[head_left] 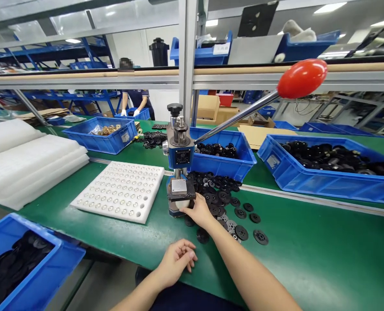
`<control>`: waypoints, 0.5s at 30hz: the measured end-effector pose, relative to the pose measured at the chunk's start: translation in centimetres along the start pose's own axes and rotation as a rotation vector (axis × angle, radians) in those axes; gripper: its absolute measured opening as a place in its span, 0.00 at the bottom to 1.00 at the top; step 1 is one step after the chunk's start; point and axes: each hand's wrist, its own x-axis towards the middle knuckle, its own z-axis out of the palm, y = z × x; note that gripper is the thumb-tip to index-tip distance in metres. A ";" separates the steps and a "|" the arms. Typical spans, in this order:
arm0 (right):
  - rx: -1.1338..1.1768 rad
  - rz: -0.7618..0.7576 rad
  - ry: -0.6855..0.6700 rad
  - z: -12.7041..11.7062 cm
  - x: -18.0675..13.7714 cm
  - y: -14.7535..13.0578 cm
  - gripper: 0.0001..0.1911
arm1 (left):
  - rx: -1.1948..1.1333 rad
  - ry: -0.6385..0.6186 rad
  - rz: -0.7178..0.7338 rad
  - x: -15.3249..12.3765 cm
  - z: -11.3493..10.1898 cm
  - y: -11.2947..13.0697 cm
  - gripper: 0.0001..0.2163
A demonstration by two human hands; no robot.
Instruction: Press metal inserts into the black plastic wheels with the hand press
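A blue-and-silver hand press (pixel 181 157) stands upright on the green bench, its long lever ending in a red knob (pixel 303 78). My right hand (pixel 199 212) reaches to the press base, with thumb and fingers curled at the right side of the black plate (pixel 187 197). A white rounded piece (pixel 181 204) shows under that plate near my thumb; what my fingers grip is hidden. Low in front of the press, my left hand (pixel 178 262) rests with its fingers curled in and thumb against them; its contents do not show. Black toothed discs (pixel 224 197) lie loosely beside the press.
A white foam tray (pixel 119 190) with rows of small metal rings lies left of the press. Blue bins (pixel 328 175) of black parts stand right and behind; another bin (pixel 65 255) sits lower left. White foam sheets (pixel 33 160) lie left. A co-worker (pixel 136 101) stands beyond.
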 end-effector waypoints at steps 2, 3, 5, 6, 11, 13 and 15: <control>-0.019 -0.011 0.011 0.3 0.1 0.2 0.24 | -0.003 -0.009 -0.003 0.1 0.1 0.0 0.21; -0.025 -0.015 0.016 0.4 0.1 0.3 0.23 | -0.005 -0.012 -0.004 0.1 0.1 0.0 0.21; -0.036 -0.020 0.030 0.5 0.1 0.4 0.23 | -0.009 -0.015 -0.006 0.0 0.2 0.2 0.21; -0.041 -0.024 0.037 0.5 0.1 0.4 0.23 | -0.012 -0.017 -0.009 0.0 0.2 0.3 0.21; -0.041 -0.056 0.056 0.8 0.4 0.3 0.21 | -0.038 -0.026 -0.022 -0.3 0.4 1.4 0.20; -0.033 -0.064 0.062 0.9 0.6 0.3 0.20 | -0.035 -0.020 -0.025 -0.3 0.5 1.4 0.20; -0.026 -0.073 0.073 0.9 0.6 0.2 0.20 | -0.026 -0.018 -0.026 -0.2 0.6 0.8 0.20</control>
